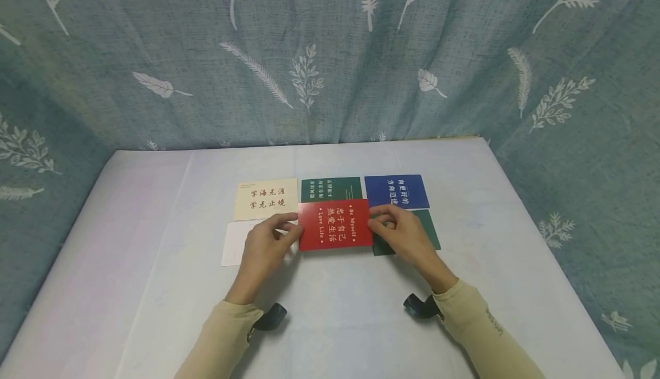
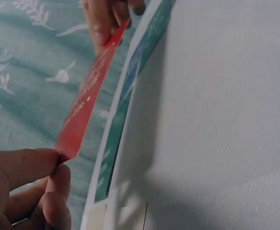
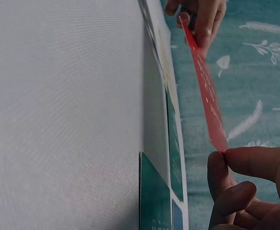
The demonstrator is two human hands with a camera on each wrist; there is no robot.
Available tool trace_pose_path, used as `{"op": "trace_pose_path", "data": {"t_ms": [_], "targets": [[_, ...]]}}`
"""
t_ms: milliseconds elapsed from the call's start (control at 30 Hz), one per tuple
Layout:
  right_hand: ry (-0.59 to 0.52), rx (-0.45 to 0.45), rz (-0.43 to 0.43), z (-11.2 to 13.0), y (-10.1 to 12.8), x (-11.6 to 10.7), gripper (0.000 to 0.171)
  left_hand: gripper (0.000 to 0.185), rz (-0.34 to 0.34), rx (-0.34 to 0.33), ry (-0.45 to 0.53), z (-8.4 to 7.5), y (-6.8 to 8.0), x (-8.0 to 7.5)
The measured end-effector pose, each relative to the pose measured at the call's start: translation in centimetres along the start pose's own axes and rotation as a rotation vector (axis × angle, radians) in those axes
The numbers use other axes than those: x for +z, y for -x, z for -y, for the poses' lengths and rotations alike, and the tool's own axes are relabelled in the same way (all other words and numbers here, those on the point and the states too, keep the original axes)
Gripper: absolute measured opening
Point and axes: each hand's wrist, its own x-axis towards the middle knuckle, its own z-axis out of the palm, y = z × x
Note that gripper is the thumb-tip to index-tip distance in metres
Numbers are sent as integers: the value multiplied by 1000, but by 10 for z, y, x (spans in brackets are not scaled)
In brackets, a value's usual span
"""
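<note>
Both sleeved arms reached in from six o'clock — left hand (image 1: 268,240) and right hand (image 1: 399,235) pinched the red card (image 1: 335,224) by its short edges, above the table (image 1: 154,241); it looked light, thin, bendable

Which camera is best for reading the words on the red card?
The head view: the red card faces that camera, so its white words show. Both wrist views see it nearly edge-on, a thin red strip pinched between the hands.

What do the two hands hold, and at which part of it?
Both hold the red card, lifted off the table: the left hand pinches its left short edge, the right hand its right short edge.
</note>
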Motion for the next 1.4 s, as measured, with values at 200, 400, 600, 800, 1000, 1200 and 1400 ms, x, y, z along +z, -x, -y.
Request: {"op": "trace_pose_path", "data": {"t_ms": [200, 400, 600, 800, 1000, 1200, 1400], "targets": [[54, -4, -10, 0, 3, -2, 26, 25, 43, -14, 27, 1, 1, -1], [36, -2, -10, -1, 4, -2, 21, 22, 44, -18, 21, 1, 1, 1], [34, 3, -14, -2, 4, -4, 18, 21, 33, -6, 13, 1, 1, 2], [66, 7, -25, 0, 6, -5, 17, 21, 66, -28, 30, -2, 1, 3], [60, -18, -34, 2, 7, -5, 17, 21, 91, -31, 58, -4, 2, 2], [23, -8, 2, 4, 9, -6, 16, 21, 139, -47, 178, -3, 3, 0], [-11, 10, 7, 6, 9, -9, 14, 26, 171, -96, 245, -4, 2, -1]]}}
